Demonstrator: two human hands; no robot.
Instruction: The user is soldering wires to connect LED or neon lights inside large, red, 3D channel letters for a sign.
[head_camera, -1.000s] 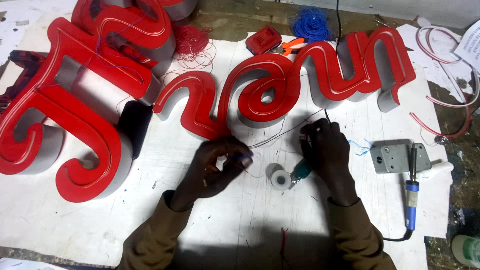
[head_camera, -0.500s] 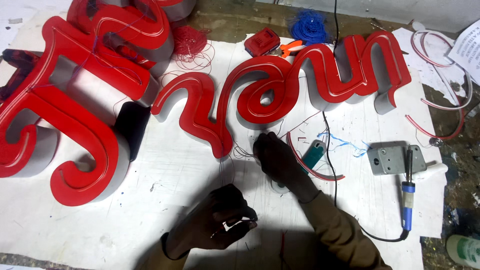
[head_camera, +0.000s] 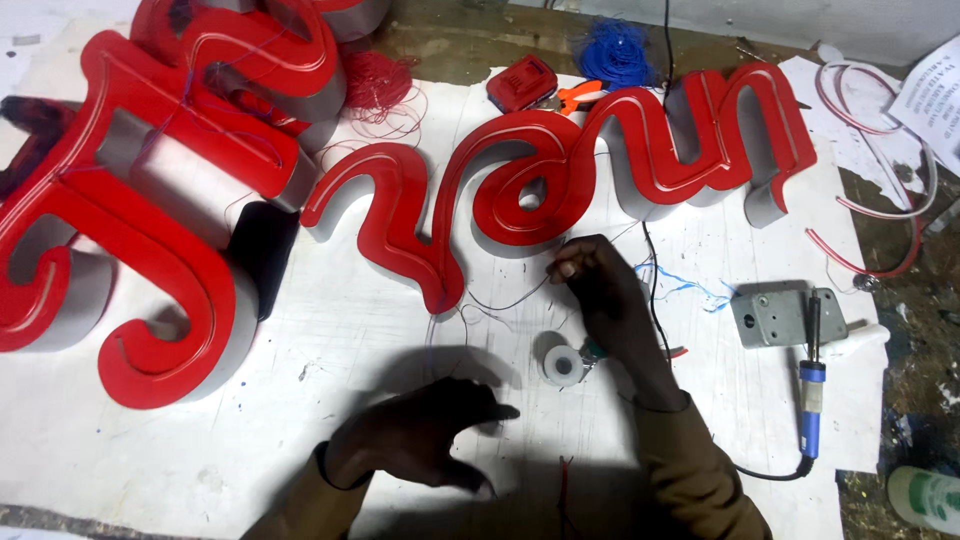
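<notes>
Right hand (head_camera: 610, 300) is pinching a thin wire (head_camera: 510, 297) between narrowed fingertips, just near of the red script letter (head_camera: 520, 190); wire is trailing left and nearward toward the left hand (head_camera: 425, 440); left fingers are lying half-spread on the sheet, holding nothing visible; right hand is nearer the letter.

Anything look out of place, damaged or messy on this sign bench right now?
Nothing looks damaged. Loose thin wire trails across the white sheet between the right hand and the red script letter. The soldering iron rests partly on a grey metal box. The left hand hovers low.
</notes>
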